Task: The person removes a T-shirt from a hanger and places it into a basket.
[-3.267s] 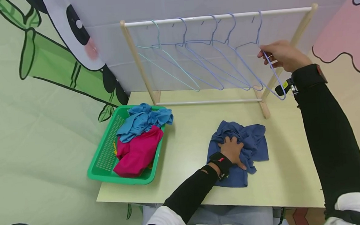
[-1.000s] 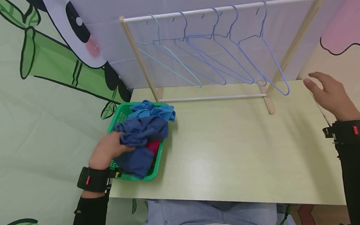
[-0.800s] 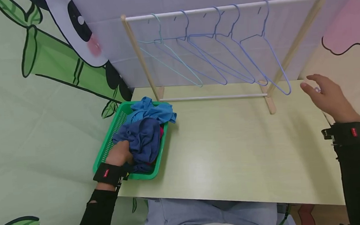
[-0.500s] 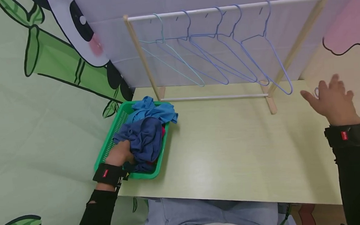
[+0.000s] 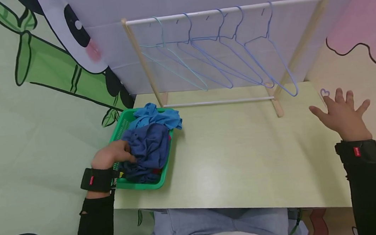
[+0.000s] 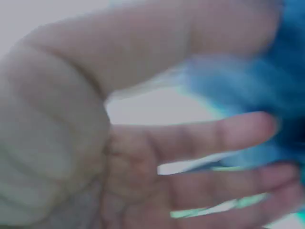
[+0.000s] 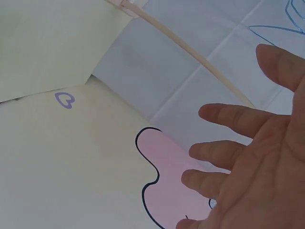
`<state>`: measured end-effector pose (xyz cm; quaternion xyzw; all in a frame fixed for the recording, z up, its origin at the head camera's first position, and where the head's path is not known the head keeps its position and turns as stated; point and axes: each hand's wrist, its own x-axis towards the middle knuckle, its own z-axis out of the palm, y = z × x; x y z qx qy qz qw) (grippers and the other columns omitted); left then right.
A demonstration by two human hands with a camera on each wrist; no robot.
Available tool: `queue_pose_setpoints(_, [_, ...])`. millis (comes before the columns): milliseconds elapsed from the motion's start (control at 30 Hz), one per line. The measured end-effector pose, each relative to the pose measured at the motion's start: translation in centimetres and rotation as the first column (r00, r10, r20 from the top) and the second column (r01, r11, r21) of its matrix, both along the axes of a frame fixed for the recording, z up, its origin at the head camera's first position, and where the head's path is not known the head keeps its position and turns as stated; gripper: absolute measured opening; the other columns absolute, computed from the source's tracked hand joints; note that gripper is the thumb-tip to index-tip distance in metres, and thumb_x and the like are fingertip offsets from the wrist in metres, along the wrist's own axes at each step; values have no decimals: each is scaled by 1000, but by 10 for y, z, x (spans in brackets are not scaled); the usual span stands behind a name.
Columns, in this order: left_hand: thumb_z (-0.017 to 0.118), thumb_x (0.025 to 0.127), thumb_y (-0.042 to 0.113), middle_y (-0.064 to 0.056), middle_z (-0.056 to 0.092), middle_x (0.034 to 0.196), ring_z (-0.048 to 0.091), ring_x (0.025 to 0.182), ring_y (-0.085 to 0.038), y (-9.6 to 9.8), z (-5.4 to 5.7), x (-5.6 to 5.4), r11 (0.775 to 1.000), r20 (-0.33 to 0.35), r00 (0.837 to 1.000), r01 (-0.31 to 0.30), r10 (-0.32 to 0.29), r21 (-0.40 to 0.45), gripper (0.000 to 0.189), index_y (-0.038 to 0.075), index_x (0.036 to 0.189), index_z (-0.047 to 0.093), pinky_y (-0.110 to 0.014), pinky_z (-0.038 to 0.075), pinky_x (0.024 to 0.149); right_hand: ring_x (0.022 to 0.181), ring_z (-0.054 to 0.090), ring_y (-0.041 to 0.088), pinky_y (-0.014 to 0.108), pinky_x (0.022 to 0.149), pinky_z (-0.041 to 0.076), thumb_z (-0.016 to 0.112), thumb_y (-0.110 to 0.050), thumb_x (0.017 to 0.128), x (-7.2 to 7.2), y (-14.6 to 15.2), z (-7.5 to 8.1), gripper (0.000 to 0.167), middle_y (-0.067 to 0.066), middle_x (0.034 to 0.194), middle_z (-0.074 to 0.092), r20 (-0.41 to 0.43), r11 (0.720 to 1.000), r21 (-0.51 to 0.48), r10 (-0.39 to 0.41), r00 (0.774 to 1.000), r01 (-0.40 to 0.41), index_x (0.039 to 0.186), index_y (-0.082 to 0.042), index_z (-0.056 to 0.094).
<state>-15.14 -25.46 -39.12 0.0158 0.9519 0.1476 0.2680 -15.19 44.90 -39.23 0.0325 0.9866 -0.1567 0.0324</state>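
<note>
A: Where is the left hand point(image 5: 108, 158)?

B: At the near edge of the green basket point(image 5: 118, 130), against the dark blue cloth point(image 5: 148, 148) that lies on top of the heap inside. From the head view its fingers curl in at the cloth's edge. The left wrist view is badly blurred, showing only fairly straight fingers point(image 6: 214, 138) before a blue smear. Whether they pinch the cloth, I cannot tell.

A: What else is in the basket?

B: A lighter blue cloth point(image 5: 156, 117) at its far end, spilling over the rim, and a sliver of pink cloth point(image 5: 169, 137) beside the dark one. Anything below is covered.

A: And the right hand point(image 5: 342, 118)?

B: Well away from the basket, across the table point(image 5: 241, 157), hovering off its far right corner with fingers spread and holding nothing. Its wrist view shows the palm cut off at the frame edge, with the backdrop behind.

A: The rack?

B: The wooden rack point(image 5: 224, 11) stands beyond the basket at the table's back edge. Five wire hangers point(image 5: 223, 64) hang on its rail, overlapping so their lower bars are hard to separate.
</note>
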Motion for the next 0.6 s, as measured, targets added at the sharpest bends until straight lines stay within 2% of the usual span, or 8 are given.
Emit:
queue_pose_setpoints(100, [67, 100, 25, -25, 65, 111, 61, 94, -40, 3, 32, -6, 997, -230, 973, 17, 0, 73, 36, -7, 116, 62, -53, 52, 78, 148, -20, 70, 87, 103, -23, 33, -65, 110, 0, 3, 1, 91, 52, 160, -7, 12, 1000, -5, 14, 1000, -14, 165, 7, 18])
queue_pose_setpoints(133, [64, 103, 26, -27, 65, 117, 62, 96, -41, 6, 42, -9, 995, -329, 944, 23, 10, 98, 38, -7, 122, 61, -56, 52, 79, 149, -20, 69, 87, 104, -23, 33, -64, 110, 0, 4, 3, 91, 52, 160, -8, 12, 1000, -3, 12, 1000, -12, 165, 7, 18])
queue_pose_setpoints(200, [60, 108, 35, -31, 60, 136, 62, 111, -46, 14, 55, -17, 989, -512, 859, 55, 24, 138, 51, -7, 137, 57, -64, 51, 89, 150, -20, 68, 87, 104, -22, 33, -64, 110, 0, 6, 6, 91, 51, 161, -9, -2, 1000, 2, 5, 1000, -5, 164, 8, 19])
queue_pose_setpoints(267, [57, 109, 48, -30, 44, 159, 50, 139, -47, 22, 62, -25, 983, -630, 777, 101, 18, 152, 68, -2, 155, 47, -69, 39, 110, 151, -22, 65, 86, 105, -22, 33, -63, 110, 1, 7, 10, 90, 49, 162, -11, -32, 1000, 1, -5, 999, 5, 164, 7, 18])
queue_pose_setpoints(333, [52, 108, 61, -24, 25, 173, 28, 158, -43, 28, 63, -35, 979, -694, 720, 149, -13, 136, 81, 5, 165, 37, -68, 18, 125, 152, -24, 62, 85, 106, -23, 33, -63, 110, 2, 7, 13, 91, 46, 164, -14, -73, 1000, -6, -18, 997, 18, 165, 7, 17])
queue_pose_setpoints(367, [48, 107, 66, -20, 14, 177, 12, 164, -39, 30, 62, -40, 979, -704, 709, 167, -35, 119, 86, 9, 169, 31, -68, 5, 128, 153, -26, 59, 85, 106, -23, 32, -64, 110, 3, 6, 15, 92, 44, 165, -16, -92, 1000, -11, -24, 995, 23, 165, 7, 15])
queue_pose_setpoints(433, [42, 104, 75, -14, -1, 179, -8, 165, -33, 32, 59, -46, 979, -697, 714, 184, -67, 94, 93, 17, 173, 19, -65, -12, 126, 154, -27, 56, 84, 107, -23, 31, -65, 110, 5, 5, 18, 93, 40, 167, -19, -125, 999, -20, -31, 992, 29, 166, 6, 12])
queue_pose_setpoints(600, [37, 100, 83, -11, -10, 179, -17, 163, -33, 28, 49, -55, 982, -673, 729, 189, -125, 22, 99, 24, 174, 7, -67, -17, 124, 156, -28, 49, 82, 110, -22, 29, -68, 109, 12, 1, 23, 95, 29, 171, -22, -156, 998, -49, -39, 987, 32, 169, 2, 5])
